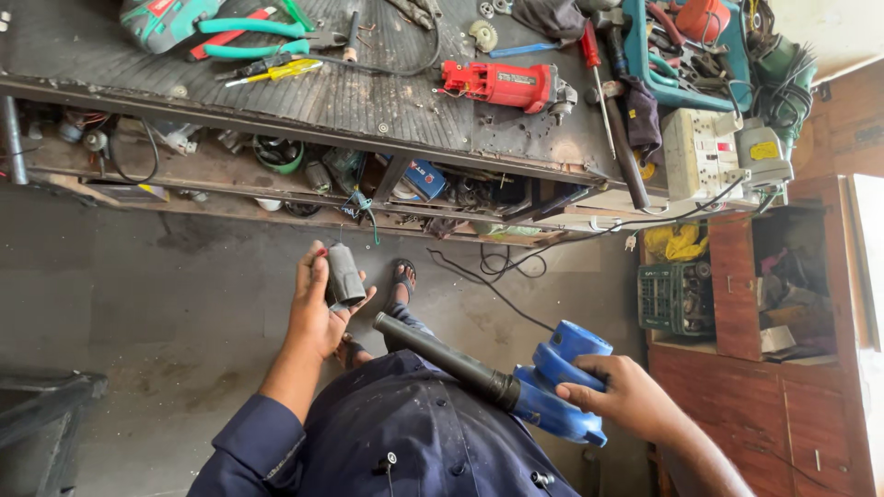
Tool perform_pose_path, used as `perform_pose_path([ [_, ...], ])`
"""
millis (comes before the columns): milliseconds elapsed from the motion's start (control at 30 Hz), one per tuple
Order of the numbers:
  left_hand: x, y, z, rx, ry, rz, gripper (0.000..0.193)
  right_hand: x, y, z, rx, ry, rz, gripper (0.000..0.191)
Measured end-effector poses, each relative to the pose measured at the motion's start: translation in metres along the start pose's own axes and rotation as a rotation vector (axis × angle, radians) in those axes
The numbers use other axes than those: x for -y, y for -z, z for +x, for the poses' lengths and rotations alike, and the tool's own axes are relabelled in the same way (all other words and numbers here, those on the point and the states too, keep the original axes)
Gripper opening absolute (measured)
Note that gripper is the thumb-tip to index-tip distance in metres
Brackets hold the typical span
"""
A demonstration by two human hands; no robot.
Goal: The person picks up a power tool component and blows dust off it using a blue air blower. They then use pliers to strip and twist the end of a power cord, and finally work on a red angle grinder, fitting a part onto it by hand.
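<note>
My left hand [318, 308] is raised over the floor and grips a small dark grey cylindrical part [345, 274] with red wire ends at its top. My right hand [626, 396] holds a blue electric blower [562, 382] by its body. The blower's long black nozzle [442, 354] points up and left, its tip close below the grey part. My dark blue sleeves and shirt fill the lower middle of the view.
A workbench [368, 101] runs across the top, carrying a red power tool [502, 85], pliers, screwdrivers and a green drill [161, 20]. Its lower shelf holds clutter. A white socket box [704, 156] and a brown wooden cabinet [792, 405] stand at right. A green crate [674, 296] sits beside the cabinet.
</note>
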State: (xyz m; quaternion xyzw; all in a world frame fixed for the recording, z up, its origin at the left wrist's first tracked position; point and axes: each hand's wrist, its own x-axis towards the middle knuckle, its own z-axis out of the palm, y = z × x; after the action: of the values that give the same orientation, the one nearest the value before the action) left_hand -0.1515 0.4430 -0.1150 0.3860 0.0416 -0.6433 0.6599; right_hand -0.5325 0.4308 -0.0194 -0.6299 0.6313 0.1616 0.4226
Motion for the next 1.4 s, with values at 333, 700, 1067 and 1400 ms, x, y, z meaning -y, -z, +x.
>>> perform_pose_path([
  [333, 0.005, 0.005, -0.031, -0.087, -0.094, -0.045, 0.062, 0.018, 0.003, -0.011, -0.022, 0.078, -0.069, 0.047],
  [700, -0.022, 0.021, -0.038, 0.165, -0.506, 1.678, 0.074, 0.022, 0.021, 0.001, -0.015, 0.014, -0.133, 0.052],
  [1067, -0.031, -0.004, 0.005, 0.787, -1.003, 2.104, 0.047, 0.022, 0.056, 0.024, -0.064, 0.002, -0.299, 0.060],
  [1400, 0.032, -0.068, 0.066, 0.160, -0.033, 0.840, 0.066, -0.016, 0.129, 0.048, -0.100, 0.093, -0.251, 0.058],
])
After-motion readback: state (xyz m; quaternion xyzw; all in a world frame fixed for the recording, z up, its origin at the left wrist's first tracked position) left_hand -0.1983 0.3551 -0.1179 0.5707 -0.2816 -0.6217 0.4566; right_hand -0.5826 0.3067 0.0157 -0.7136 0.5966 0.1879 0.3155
